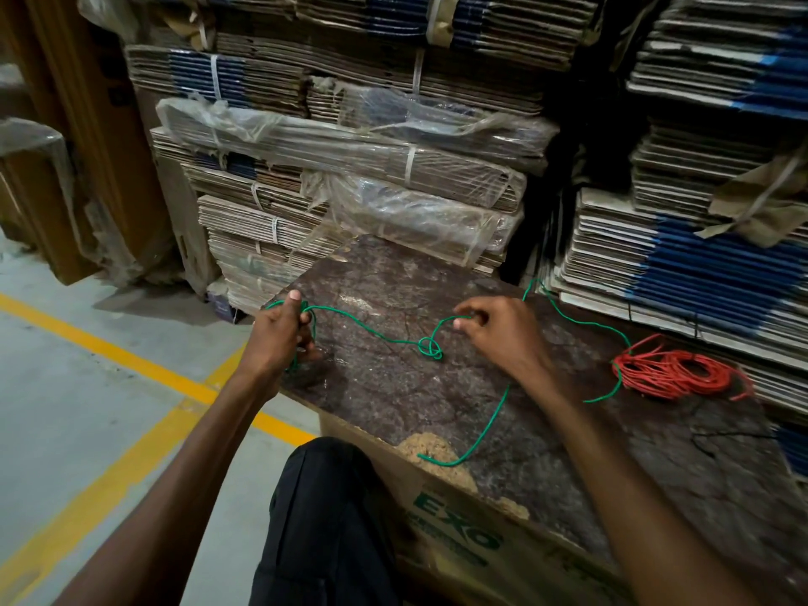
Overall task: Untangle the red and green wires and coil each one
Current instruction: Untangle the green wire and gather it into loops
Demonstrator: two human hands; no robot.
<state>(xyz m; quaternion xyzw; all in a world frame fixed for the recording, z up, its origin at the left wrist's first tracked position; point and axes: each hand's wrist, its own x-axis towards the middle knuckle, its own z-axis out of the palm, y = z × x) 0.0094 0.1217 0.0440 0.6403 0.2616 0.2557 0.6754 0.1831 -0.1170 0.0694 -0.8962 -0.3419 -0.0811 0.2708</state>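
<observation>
The green wire (376, 333) is pinched in the right hand (498, 332) between thumb and forefinger, the other fingers loosely curled above the surface (546, 452). Several turns of the same wire are gripped in the left hand (280, 330), whose fingers are curled round them at the surface's left edge, thumb raised on top.

Between the two grips the wire sags to the surface, and a small loose knot (430, 346) is seen midway, lying on the surface. From the right hand the wire runs off towards the far edge, curves to the right past the red wire (673, 371), and another stretch trails to the near edge, where its end lies by a chipped patch.

The red wire is already gathered in a rough coil near the right edge, apart from both hands; the green wire appears to pass beside or under it, which cannot be told for sure.

The step in hand is judged to be the clearing of the knot. It would best be slackened, not pulled tight: the two grips should be brought together, the loop opened, and the free end fed back through before coiling is resumed on the left hand.
</observation>
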